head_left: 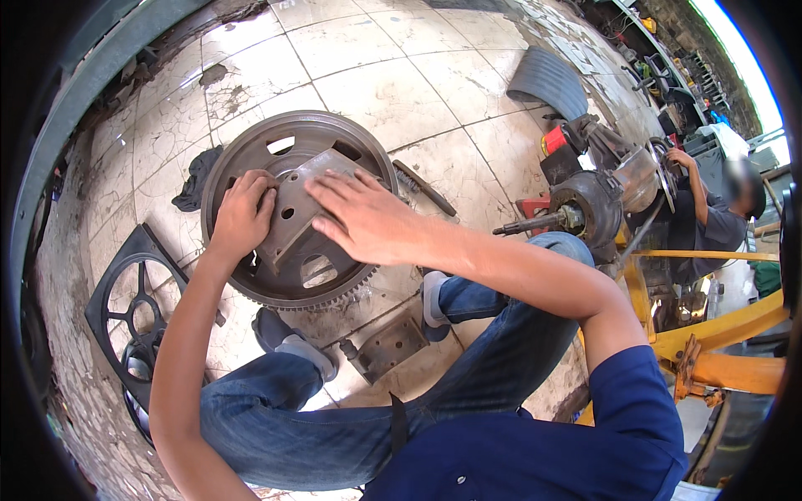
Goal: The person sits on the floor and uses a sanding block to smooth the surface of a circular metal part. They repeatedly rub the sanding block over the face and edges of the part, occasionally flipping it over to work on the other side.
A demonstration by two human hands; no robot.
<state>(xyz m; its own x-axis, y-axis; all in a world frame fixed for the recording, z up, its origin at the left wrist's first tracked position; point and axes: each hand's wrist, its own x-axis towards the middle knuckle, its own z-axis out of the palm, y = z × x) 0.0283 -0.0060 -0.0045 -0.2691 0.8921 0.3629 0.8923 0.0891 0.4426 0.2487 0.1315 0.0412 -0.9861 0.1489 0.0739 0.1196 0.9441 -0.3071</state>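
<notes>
In front of me a large round metal flywheel [244, 139] with a toothed rim lies on the tiled floor. A flat steel plate [301, 220] with several holes rests at a slant across its middle. My left hand [244, 214] has its bent fingers on the plate's left side, gripping it. Stretched out flat, my right hand [361, 219] presses on the plate's upper right part and hides some of it. Between my feet lies a second holed plate [388, 349].
A dark curved brush-like strip [428, 190] lies right of the flywheel, a black cloth [197, 179] left of it. A black frame [114, 275] stands lower left. Machinery with a shaft [576, 219] and yellow bars [727, 330] fill the right, where another person [720, 224] works.
</notes>
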